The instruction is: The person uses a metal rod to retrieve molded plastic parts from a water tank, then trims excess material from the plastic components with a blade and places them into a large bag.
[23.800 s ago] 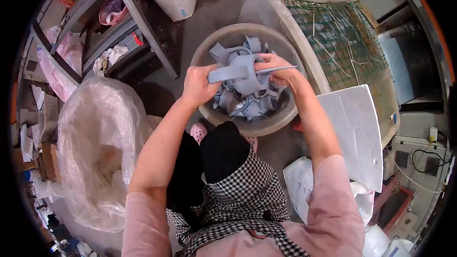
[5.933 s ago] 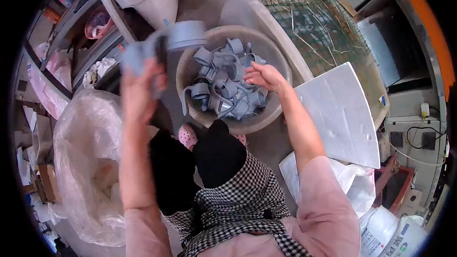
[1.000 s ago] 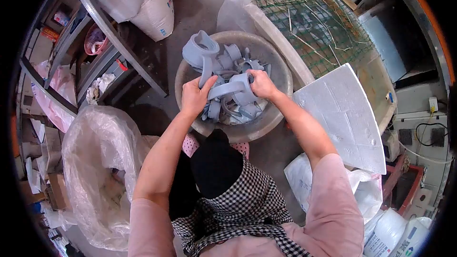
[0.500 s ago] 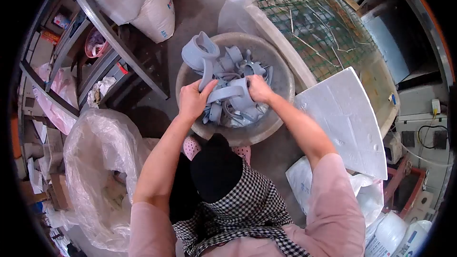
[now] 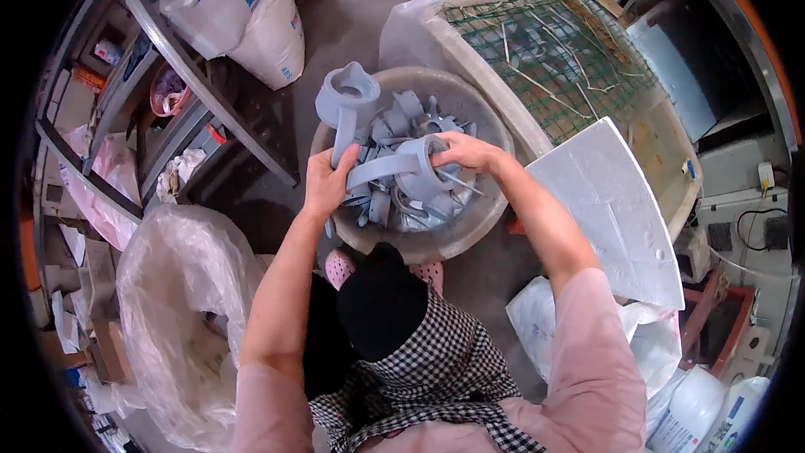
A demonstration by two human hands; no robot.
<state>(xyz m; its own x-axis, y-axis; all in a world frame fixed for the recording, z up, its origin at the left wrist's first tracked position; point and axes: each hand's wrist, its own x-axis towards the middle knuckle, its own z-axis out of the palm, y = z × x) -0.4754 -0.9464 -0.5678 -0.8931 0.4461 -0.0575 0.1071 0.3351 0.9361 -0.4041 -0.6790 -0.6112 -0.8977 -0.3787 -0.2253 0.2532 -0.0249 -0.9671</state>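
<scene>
A grey plastic part with a cup-shaped ring [image 5: 348,94] at one end stands up from my left hand [image 5: 327,180]. The fingers of that hand are closed round its strap. A second strap [image 5: 377,169] runs from the same hand to another grey ring [image 5: 417,159]. Whether the two are one moulding I cannot tell. My right hand [image 5: 468,153] grips the second ring, fingers hooked over its edge and partly hidden. Both rings are held over a round grey tub [image 5: 423,250] heaped with similar grey plastic pieces [image 5: 402,113].
Right of the tub stands a crate with green mesh [image 5: 545,50], and a white foam board [image 5: 599,210] leans near it. A clear plastic-lined container [image 5: 180,277] is at the left. White sacks [image 5: 272,33] and a metal rack [image 5: 197,59] stand behind it.
Both hands have shifted slightly with the grey plastic. The cup-shaped ring has moved a little left and turned more upright. My right hand has turned on its ring.
</scene>
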